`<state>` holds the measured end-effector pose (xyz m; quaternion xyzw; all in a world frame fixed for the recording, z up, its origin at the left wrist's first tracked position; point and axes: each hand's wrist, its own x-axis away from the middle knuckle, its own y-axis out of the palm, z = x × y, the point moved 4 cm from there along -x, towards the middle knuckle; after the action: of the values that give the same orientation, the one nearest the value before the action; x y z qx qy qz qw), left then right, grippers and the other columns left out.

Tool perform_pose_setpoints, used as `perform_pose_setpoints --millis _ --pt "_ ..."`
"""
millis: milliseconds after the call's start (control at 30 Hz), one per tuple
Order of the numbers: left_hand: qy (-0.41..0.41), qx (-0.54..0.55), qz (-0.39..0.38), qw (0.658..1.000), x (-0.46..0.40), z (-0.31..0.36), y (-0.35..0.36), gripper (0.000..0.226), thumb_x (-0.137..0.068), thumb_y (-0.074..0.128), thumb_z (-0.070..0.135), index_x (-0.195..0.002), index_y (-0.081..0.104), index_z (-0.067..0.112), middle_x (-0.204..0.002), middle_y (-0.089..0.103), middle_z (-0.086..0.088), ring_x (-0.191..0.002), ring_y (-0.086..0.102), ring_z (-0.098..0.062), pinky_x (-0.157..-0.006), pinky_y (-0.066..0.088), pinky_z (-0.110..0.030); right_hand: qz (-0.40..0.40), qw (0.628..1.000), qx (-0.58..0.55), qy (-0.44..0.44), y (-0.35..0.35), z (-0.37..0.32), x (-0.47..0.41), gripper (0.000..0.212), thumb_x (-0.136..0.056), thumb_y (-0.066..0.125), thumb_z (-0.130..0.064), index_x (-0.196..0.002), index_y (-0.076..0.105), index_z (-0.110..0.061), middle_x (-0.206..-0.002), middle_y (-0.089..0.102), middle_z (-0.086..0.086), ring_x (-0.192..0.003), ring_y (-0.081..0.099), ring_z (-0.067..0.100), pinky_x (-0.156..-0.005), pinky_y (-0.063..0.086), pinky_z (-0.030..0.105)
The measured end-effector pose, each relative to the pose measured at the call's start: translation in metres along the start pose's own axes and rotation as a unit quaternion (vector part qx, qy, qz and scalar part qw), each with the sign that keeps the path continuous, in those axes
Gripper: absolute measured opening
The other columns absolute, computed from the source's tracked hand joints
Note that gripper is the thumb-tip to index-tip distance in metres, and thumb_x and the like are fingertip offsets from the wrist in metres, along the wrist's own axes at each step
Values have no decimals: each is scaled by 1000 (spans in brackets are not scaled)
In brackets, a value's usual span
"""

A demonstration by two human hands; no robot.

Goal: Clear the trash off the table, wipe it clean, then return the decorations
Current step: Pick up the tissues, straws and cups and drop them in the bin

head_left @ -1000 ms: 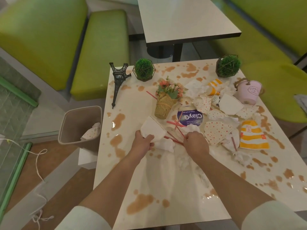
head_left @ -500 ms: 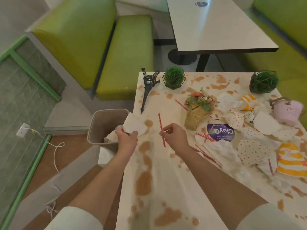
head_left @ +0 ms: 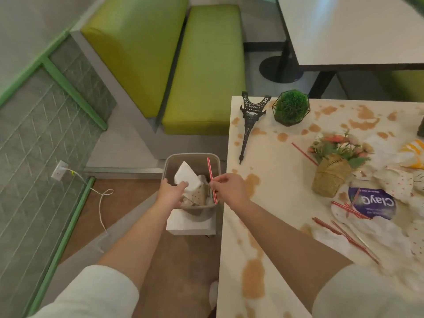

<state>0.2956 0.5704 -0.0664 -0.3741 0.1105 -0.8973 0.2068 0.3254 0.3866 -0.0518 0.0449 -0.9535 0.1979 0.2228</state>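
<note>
Trash has moved from the table to the bin: the left hand now holds a white paper piece over it, the right hand pinches a red straw. Dropping both is next; straws, wrappers and spills remain.

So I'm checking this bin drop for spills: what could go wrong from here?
The thin red straw pinched by the right hand stands over the grey plastic bin's table-side rim and could fall outside. The left hand's white paper piece sits atop piled trash and might slide out.
</note>
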Motion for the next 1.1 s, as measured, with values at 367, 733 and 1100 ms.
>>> perform_pose_setpoints --millis 367,733,1100 --pt "67 -27 34 997 -32 -9 -12 12 -94 55 27 -83 60 26 -92 69 -2 -77 59 -18 -75 50 -32 -43 994 99 36 53 -5 -35 22 -94 58 -14 -110 73 -10 -99 71 7 -93 67 24 -72 50 25" --pt "120 -88 -43 988 8 3 63 23 -94 53 39 -105 64 23 -95 67 2 -91 62 -20 -83 51 -35 21 999 -40 4 -32 15 -5 14 -90 58 -11 -94 69 -19 -93 66 1 -75 61 18 -77 55 33" --pt "187 -143 -194 953 116 5 204 15 -94 54 36 -101 61 24 -99 64 4 -84 60 -14 -69 43 -27 104 994 -23 3 -181 96 54 25 -86 54 -4 -92 70 -21 -89 70 -2 -73 58 14 -66 47 25"
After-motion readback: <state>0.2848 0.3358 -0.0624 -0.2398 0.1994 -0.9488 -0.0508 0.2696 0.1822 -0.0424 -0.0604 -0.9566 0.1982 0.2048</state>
